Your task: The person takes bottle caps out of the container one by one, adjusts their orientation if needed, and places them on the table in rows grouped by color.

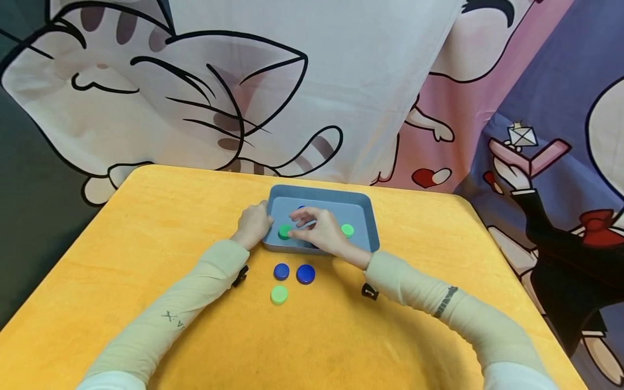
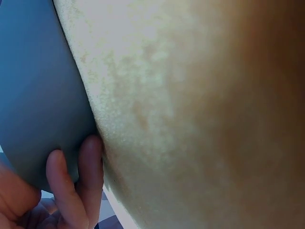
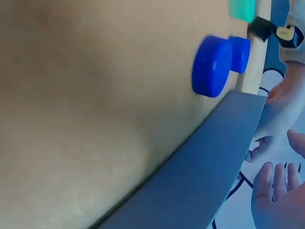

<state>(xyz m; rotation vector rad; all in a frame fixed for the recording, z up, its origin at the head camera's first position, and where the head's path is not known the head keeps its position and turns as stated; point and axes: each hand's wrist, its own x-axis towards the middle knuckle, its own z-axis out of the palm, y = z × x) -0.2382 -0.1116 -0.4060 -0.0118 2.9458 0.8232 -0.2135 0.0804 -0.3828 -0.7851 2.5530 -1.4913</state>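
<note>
Tray (image 1: 336,203), blue-gray and smooth, sits on the yellow table (image 1: 195,216) in front of you. It has low walls and round corners. Near its front wall lie a small blue disc (image 1: 281,271), a bigger blue disc (image 1: 305,274) and a pale green disc (image 1: 279,294), all flat and round like bottle caps. Inside lie a darker green disc (image 1: 285,232) and a second pale green disc (image 1: 347,231). Cloth (image 1: 370,81) with a cat picture hangs past the table.

Your left hand (image 1: 253,225) grips the tray's left wall, with two fingers pressed on the outside. Your right hand (image 1: 319,230) hangs over the tray, thumb and fingers apart and softly bent, with nothing seen in it. Its thumb tip is by the darker green disc; you cannot tell if they touch. Your sleeves (image 1: 200,287) are pale and wrinkly.

Your right hand hides the tray's middle. Only a bit of blue (image 1: 301,207) peeks past its fingers. The left wrist view is blurry and cuts off the tray.
</note>
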